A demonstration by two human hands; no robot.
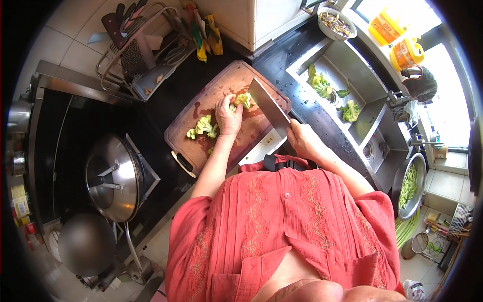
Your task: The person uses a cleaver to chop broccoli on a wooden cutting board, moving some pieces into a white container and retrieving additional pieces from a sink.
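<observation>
My left hand (229, 116) holds a pale green cauliflower floret (243, 99) down on the wet wooden cutting board (181, 145). In my right hand (303, 137) is the handle of a broad cleaver (268, 107), its blade slanting over the board's right side. The blade's far end is close to the floret; whether they touch I cannot tell. More cut cauliflower (204, 125) lies left of my left wrist, with a small green piece partly hidden by the forearm. Between the board and my body sits a white tray (266, 146) with a few scraps in it.
Right of the board, a double steel sink (371, 104) holds leafy cauliflower pieces (320, 83). A bowl of scraps (335, 23) and a basin of green beans (408, 187) flank it. A lidded wok (112, 177) stands left; a knife rack (137, 56) stands behind.
</observation>
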